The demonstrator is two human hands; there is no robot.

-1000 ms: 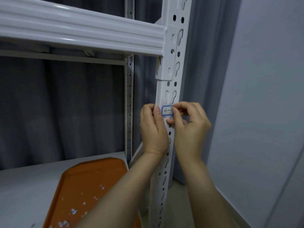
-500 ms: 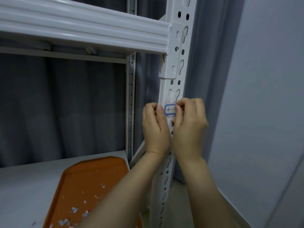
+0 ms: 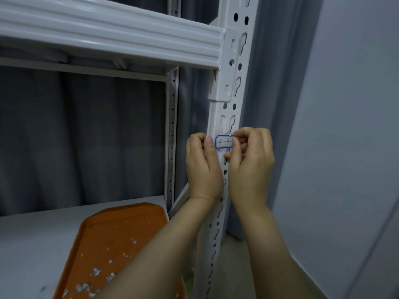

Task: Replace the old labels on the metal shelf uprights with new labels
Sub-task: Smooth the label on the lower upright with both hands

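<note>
Right hand (image 3: 250,160) shifted inward over the label's right edge since earlier, label (image 3: 224,142) stuck on white upright (image 3: 234,100), both hands curled, left hand (image 3: 203,162) thumb beside label, orange tray (image 3: 121,234) on shelf below.

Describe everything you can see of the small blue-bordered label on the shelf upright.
The label is a small white paper-like rectangle with a blue rounded border and handwriting that seems to read "4-3". It sits level on the front face of the white perforated upright, below the beam bracket. The left hand is at its left edge; the right hand covers its right end, where a corner looks slightly lifted.
</note>
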